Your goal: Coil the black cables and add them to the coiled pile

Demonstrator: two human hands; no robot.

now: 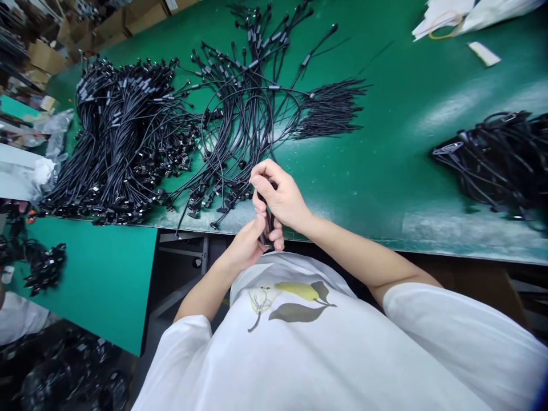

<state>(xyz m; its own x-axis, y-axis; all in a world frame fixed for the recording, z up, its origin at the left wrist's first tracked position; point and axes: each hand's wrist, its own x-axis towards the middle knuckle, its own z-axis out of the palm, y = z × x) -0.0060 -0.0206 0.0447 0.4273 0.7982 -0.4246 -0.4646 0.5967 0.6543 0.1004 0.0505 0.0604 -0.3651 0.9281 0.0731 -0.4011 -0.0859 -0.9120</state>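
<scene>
Close to my body, at the front edge of the green table, both hands grip one folded black cable (269, 221). My left hand (247, 244) wraps round its lower part, fingers closed. Just above, my right hand (285, 197) is closed round the upper part, thumb and fingers pinched together. Most of the cable is hidden by my fingers. Beyond my hands lies a loose spread of black cables (246, 120) with small connectors at their ends. To its right is a bunch of thin black ties (334, 108).
A thick pile of black cables (115, 125) covers the table's left part. More bundled cables (505, 160) lie at the right. White bags (483, 17) and a small white piece (484, 53) are at the back right. A lower green surface (103, 274) adjoins at left; cardboard boxes (143, 17) stand behind.
</scene>
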